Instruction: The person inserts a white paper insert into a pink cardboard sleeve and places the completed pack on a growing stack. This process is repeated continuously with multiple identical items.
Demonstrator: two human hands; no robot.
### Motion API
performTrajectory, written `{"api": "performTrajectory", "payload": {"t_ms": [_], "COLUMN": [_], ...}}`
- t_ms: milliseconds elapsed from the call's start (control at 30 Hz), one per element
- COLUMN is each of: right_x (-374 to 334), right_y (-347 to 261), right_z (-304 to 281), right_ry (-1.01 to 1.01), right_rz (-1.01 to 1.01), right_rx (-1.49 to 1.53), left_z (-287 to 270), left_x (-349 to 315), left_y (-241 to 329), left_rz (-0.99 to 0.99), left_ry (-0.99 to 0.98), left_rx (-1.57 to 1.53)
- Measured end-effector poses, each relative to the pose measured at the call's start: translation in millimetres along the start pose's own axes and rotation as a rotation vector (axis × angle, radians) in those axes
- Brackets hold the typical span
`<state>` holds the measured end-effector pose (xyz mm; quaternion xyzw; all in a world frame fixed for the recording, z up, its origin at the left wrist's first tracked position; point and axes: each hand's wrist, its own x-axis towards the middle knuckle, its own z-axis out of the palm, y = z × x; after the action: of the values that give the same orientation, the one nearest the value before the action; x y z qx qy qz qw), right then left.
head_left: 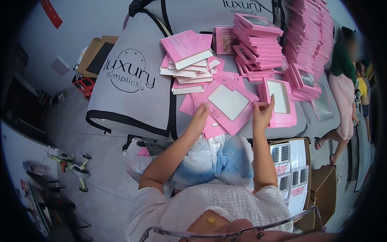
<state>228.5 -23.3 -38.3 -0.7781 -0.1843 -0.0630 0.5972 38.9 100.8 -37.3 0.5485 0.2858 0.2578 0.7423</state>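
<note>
A flat pink cardboard box (214, 93) with a square window cut-out, white inside, lies tilted in front of me. My left hand (200, 117) grips its left corner, thumb on top. At its right corner, my right hand (263, 115) has the thumb against the edge, with the index finger stretched toward a pink windowed box (285, 119) beside it. Whether the right hand's other fingers hold the corner is partly hidden. Under the box lie more flat pink pieces (186, 105). Behind my left hand rises a loose pile of pink boxes with white sides (186, 46).
Stacks of pink windowed boxes (258, 42) stand at the back right, a tall pile (309, 34) behind them. All rest on a grey padded surface (157, 113). An open carton (308, 161) with packaged items is by my right side. A child's bike (72, 169) stands left; people (342, 80) are at right.
</note>
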Motion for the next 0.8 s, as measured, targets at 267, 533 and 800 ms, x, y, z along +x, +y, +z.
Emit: {"api": "performTrajectory", "payload": {"t_ms": [267,533,800], "right_x": [-63,-86,-113], "right_y": [-61,-21,-25], "right_z": [-70,-80,-62], "right_ry": [-0.303,-0.375,-0.51], "right_rz": [-1.281,-0.993,-0.732], "right_rx": [0.019,-0.212,-0.151], "left_z": [46,41,40], "left_x": [-51,-59,-69], "left_y": [43,-10,-35], "left_rz": [-0.261,-0.337,-0.326], "left_ry": [-0.173,0.147,0.011], "left_rx": [-0.87,-0.998,-0.856]}}
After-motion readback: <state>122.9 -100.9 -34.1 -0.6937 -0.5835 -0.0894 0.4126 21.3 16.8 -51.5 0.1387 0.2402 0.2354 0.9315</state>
